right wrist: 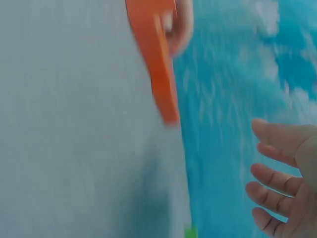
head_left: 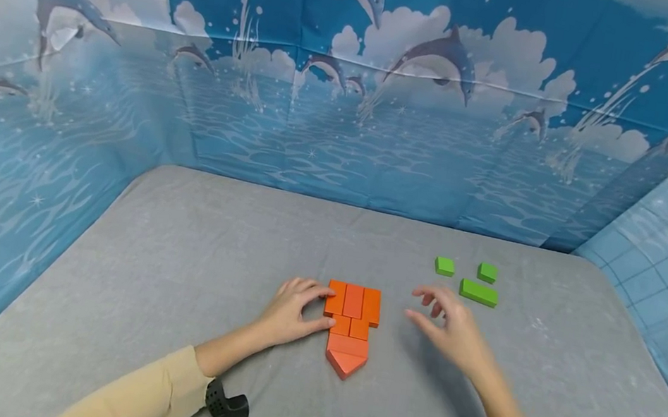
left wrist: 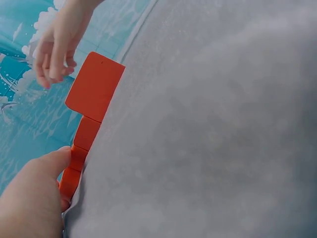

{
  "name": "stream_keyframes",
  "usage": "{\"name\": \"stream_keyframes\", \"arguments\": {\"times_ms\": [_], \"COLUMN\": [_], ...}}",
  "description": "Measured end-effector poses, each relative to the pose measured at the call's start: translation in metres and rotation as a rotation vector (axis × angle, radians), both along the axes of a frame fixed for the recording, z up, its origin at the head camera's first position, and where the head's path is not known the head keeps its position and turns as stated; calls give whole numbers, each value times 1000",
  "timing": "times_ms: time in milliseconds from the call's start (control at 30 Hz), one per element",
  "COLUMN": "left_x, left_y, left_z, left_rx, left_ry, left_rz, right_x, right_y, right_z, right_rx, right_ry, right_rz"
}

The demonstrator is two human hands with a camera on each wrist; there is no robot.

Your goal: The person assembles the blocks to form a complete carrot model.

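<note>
Relaxed left hand touches orange blocks, spread right hand nothing (three green blocks: head view only).

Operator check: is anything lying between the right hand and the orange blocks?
Nothing: in the head view, only bare grey cloth shows between the right hand and the orange blocks.

From seven o'clock the person's left arm, in a pushed-up beige cloth sleeve, reaches toward two o'clock, its left hand low with thumb and forefinger bowed, tips apart, while the right forearm points its raised, loosely bent right hand toward eleven.
</note>
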State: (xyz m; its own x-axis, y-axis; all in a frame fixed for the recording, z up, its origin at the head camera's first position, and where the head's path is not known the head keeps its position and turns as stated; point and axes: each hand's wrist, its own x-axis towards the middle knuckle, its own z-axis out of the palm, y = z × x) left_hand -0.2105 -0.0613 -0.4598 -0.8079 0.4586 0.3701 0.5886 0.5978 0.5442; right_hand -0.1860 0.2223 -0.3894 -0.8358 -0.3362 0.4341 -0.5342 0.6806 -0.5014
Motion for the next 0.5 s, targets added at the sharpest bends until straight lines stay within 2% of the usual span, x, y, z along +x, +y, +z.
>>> {"name": "stream_keyframes", "arguments": {"times_ms": [67,167,333,500], "left_x": [0,0,-1,0], "left_y": [0,0,0,0], "left_z": [0,0,0,0], "left_rx": [1,1,-6,-5], "left_ry": [-2,-4,-7,1], "left_rz": [0,0,1,2], "right_x": [-11,-25,-44,-54], "right_y": [18,45,86,117], "right_z": [-1,-3,-10,-19], "right_rx": [27,58,71,76], "right_ry": [39,15,-98,-238], "right_rz": [-57,-127,-197,-209]}}
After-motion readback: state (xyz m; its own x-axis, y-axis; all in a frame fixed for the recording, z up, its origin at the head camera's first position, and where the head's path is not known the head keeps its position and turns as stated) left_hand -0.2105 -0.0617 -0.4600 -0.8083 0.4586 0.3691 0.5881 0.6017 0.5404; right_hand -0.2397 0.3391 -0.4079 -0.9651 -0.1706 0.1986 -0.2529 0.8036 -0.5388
